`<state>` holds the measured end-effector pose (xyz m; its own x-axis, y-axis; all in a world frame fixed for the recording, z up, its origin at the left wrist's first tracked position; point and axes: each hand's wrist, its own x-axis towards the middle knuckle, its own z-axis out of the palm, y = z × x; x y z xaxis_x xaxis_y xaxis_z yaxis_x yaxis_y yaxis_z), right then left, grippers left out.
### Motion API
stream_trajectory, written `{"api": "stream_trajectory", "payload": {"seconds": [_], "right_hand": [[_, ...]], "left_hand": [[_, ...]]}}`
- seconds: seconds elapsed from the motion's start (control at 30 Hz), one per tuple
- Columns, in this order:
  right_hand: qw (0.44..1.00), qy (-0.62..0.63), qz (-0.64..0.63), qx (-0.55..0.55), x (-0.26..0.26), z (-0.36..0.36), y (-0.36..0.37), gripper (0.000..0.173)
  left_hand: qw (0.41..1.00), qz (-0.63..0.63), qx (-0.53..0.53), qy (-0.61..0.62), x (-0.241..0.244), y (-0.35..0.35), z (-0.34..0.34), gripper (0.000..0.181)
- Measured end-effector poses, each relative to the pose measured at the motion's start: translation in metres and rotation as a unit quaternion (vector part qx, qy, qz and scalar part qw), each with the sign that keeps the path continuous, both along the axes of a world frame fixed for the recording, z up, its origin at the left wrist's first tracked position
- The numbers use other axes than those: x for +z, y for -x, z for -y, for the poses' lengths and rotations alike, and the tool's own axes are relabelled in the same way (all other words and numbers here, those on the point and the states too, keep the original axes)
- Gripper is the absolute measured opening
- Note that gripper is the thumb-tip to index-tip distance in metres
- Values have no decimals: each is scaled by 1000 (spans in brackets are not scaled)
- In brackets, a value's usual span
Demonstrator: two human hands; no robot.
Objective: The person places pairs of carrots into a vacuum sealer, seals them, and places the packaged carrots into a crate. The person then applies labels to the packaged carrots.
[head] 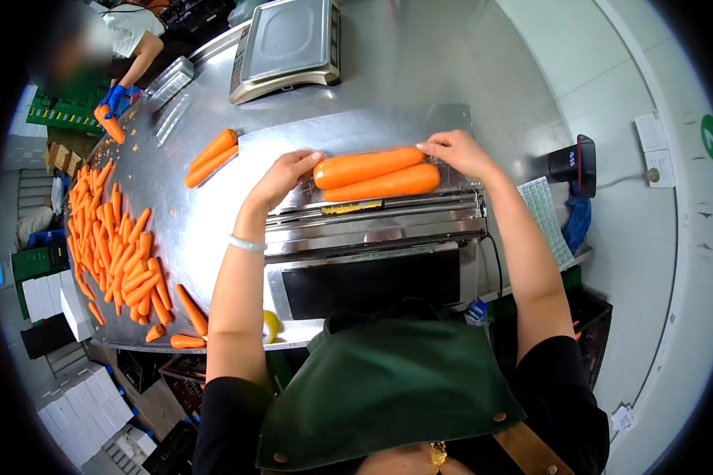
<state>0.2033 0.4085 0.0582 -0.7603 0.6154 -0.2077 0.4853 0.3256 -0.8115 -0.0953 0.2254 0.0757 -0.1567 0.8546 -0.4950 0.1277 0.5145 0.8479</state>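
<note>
Two large carrots [371,172] lie side by side, under clear plastic film, above the front bar of a film-wrapping machine [374,234]. My left hand [288,175] pinches the film at their left end, thumb and fingers together. At their right end my right hand [454,153] grips the film between thumb and fingers. The machine's black heating plate [371,284] lies nearer to my green apron. Left of my left hand, another pair of carrots [213,158] rests on the steel table; it seems to be wrapped.
A loose heap of carrots [119,255] covers the table's left side. A weighing scale [288,41] stands at the back. Far left, a co-worker's blue-gloved hands [114,102] hold carrots. A digital clock [564,163] and a label sheet [543,219] are at right; a yellow tape roll [270,326] is in front.
</note>
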Motion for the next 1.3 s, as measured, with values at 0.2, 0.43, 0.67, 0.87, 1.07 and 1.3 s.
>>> {"api": "stream_trajectory", "payload": {"seconds": [0.2,0.43,0.67,0.87,1.07,1.3], "right_hand": [[998,27,-54,-31,9,19,-16,40],[960,271,39,-60,57,121,-77,37],[991,31,40,-121,-43,171,-98,42],[935,160,-26,-314,-78,204,-126,34],[858,273,-213,-379,-63,238,-139,18],[837,112,-227,-486,-66,298,-227,14]], "left_hand": [[992,-70,92,-49,-9,-29,30,53],[988,19,86,128,41,-78,118,51],[960,-256,106,-47,-54,-115,167,39],[952,107,285,-19,-72,-122,196,17],[925,158,318,-137,-66,-129,206,16],[939,-320,29,-119,-83,-115,199,17]]}}
